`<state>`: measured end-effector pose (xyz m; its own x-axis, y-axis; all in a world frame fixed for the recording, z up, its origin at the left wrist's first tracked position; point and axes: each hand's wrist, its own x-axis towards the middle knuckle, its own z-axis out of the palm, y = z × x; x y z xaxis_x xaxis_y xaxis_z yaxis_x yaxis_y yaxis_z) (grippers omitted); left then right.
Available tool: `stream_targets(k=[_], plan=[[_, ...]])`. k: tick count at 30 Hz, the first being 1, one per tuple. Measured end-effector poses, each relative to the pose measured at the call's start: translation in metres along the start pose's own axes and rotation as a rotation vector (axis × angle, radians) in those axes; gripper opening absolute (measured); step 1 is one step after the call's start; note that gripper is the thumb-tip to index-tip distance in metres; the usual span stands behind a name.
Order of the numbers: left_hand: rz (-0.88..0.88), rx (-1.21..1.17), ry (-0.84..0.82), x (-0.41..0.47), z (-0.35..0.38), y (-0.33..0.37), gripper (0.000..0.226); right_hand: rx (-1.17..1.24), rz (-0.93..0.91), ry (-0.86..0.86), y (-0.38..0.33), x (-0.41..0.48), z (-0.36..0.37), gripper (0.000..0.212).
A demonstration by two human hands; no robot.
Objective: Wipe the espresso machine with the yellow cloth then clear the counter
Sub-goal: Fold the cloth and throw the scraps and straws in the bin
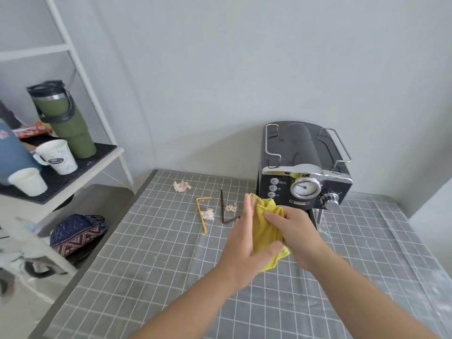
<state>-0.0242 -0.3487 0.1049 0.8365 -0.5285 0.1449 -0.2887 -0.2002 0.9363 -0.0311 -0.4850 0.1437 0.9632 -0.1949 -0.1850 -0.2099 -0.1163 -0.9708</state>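
A black and chrome espresso machine [304, 167] stands at the back right of the grey grid-patterned counter [151, 265]. In front of it, above the counter, both my hands hold a bunched yellow cloth [265, 228]. My left hand [247, 243] has its fingers straight against the cloth's left side and its thumb pressed on the lower edge. My right hand [294, 231] grips the cloth from the right with curled fingers. Left of the hands lie a bent yellow straw [201, 214], a bent dark straw [223, 209] and three crumpled paper scraps [181, 186] [208, 214] [231, 207].
A white shelf [80, 172] to the left carries a green tumbler [66, 123], two paper cups [57, 156] [28, 181] and a blue container [12, 157]. A patterned bag [75, 232] lies on the floor below. A pale wall runs behind the counter.
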Motion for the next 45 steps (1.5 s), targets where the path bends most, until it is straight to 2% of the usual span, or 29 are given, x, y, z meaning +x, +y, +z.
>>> stream_targets(k=[2,4,6,7,9,12,15,18,21,22,24,27,30,33,34,36,38,41,43,45], plan=[[-0.064,0.006,0.036,0.002,-0.009,0.003,0.091,0.015,-0.005,-0.064,0.004,-0.006,-0.014,0.017],[-0.202,-0.013,0.021,0.012,-0.023,0.008,0.089,0.044,-0.016,-0.203,0.006,-0.015,-0.026,0.016],[-0.347,-0.082,-0.139,0.019,-0.041,0.011,0.088,0.076,-0.023,-0.324,0.008,-0.025,-0.031,0.021],[-0.394,-0.138,-0.244,0.019,-0.048,0.011,0.08,0.095,-0.025,-0.353,0.01,-0.03,-0.032,0.024],[-0.429,-0.21,-0.331,0.019,-0.049,0.009,0.055,0.145,-0.019,-0.335,0.017,-0.035,-0.038,0.027],[-0.43,-0.183,-0.186,0.016,-0.039,0.003,0.027,0.172,-0.013,-0.197,0.031,-0.035,-0.049,0.016],[-0.38,-0.027,-0.077,0.01,-0.03,-0.008,0.01,0.085,0.009,-0.086,0.052,-0.033,-0.059,0.012],[-0.346,0.095,-0.053,0.002,-0.026,-0.02,0.015,-0.026,0.03,-0.056,0.068,-0.034,-0.061,0.021],[-0.343,0.139,-0.095,-0.007,-0.02,-0.025,0.013,-0.164,0.044,-0.153,0.081,-0.036,-0.062,0.043],[-0.365,0.13,-0.129,-0.008,-0.019,-0.026,0.01,-0.243,0.067,-0.207,0.083,-0.037,-0.063,0.038],[-0.458,0.096,-0.219,-0.01,-0.017,-0.027,0.009,-0.386,0.158,-0.308,0.089,-0.038,-0.066,0.009],[-0.577,0.127,-0.324,-0.007,-0.018,-0.032,0.013,-0.582,0.197,-0.376,0.096,-0.028,-0.068,0.026],[-0.615,0.226,-0.277,0.005,-0.015,-0.051,0.014,-0.629,0.21,-0.32,0.103,-0.009,-0.063,0.028],[-0.625,0.345,-0.192,0.02,-0.007,-0.084,0.012,-0.629,0.212,-0.191,0.125,0.017,-0.05,0.014],[-0.626,0.412,-0.174,0.022,-0.003,-0.094,0.024,-0.677,0.215,-0.148,0.136,0.023,-0.045,0.019],[-0.558,0.604,-0.207,0.017,0.007,-0.11,0.053,-0.877,0.166,-0.068,0.155,0.024,-0.032,0.042],[-0.411,0.796,-0.306,0.004,0.016,-0.12,0.074,-1.019,0.029,-0.038,0.17,0.017,-0.017,0.051],[-0.267,0.994,-0.486,-0.012,0.018,-0.138,0.085,-1.164,-0.066,-0.174,0.192,0.001,0.006,0.062],[-0.255,1.051,-0.547,-0.018,0.012,-0.153,0.086,-1.29,-0.119,-0.168,0.208,-0.007,0.014,0.065],[-0.231,1.097,-0.584,-0.023,0.007,-0.162,0.085,-1.336,-0.086,-0.169,0.219,-0.013,0.014,0.066]])
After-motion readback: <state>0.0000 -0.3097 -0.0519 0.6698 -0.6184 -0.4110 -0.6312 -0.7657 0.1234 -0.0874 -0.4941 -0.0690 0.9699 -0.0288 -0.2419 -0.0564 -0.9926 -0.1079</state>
